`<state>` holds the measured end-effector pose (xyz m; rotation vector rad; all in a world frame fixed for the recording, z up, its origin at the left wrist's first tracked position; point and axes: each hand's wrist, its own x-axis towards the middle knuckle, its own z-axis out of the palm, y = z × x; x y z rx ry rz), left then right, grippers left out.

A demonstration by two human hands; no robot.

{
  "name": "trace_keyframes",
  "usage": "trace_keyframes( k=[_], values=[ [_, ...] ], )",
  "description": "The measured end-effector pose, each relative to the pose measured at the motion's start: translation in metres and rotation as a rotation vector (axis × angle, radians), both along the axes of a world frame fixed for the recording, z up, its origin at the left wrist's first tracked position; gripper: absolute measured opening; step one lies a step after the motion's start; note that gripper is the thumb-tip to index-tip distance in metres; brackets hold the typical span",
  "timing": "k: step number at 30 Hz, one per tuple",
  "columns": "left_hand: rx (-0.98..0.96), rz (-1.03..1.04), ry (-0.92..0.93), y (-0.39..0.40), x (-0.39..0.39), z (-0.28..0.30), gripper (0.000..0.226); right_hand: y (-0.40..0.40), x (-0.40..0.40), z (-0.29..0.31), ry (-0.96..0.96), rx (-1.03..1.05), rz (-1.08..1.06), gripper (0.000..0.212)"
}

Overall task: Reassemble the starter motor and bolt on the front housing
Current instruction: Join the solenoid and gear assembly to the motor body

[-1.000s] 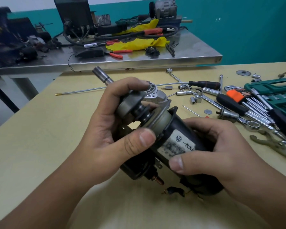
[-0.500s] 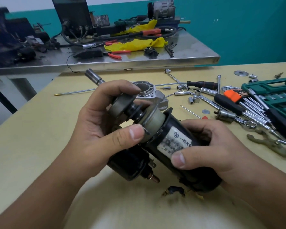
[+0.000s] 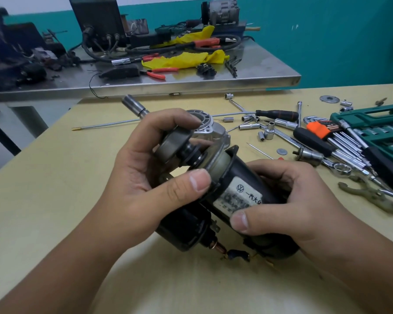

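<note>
Above the tan surface (image 3: 43, 189), the left hand (image 3: 141, 177) grasps the drive end and the right hand (image 3: 288, 200) the body of the heavy-looking, rigid black cylindrical starter motor (image 3: 234, 191), the unfitted silver cast front housing (image 3: 210, 130) lying at twelve o'clock.

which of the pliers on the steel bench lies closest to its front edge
The red-handled pliers lying just left of the black toothed part, below the yellow cloth. The other red-handled pair sits farther back, beside the cables.
</note>
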<state>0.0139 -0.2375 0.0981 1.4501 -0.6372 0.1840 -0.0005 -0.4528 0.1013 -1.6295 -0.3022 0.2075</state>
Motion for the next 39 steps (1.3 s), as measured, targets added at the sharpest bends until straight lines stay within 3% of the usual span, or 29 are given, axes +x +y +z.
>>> trace_keyframes(
  k=[15, 22, 30, 39],
  values=[
    [0.070, 0.013, -0.136, 0.0020, -0.0014, 0.0015, 0.048, -0.0029, 0.0027, 0.0012, 0.051, 0.043, 0.088, 0.062],
    [0.055, 0.027, -0.080, -0.0011, -0.0025, -0.0001, 0.048, -0.0004, 0.0018, -0.0053, 0.068, 0.060, 0.034, 0.063],
    [0.104, 0.046, -0.100, -0.0028, -0.0010, -0.0005, 0.046, 0.0006, 0.0009, -0.0006, -0.046, -0.020, -0.007, 0.058],
    [0.096, 0.001, -0.184, -0.0006, -0.0009, 0.0001, 0.053, -0.0024, 0.0029, -0.0011, 0.044, 0.044, 0.061, 0.065]
  ],
)
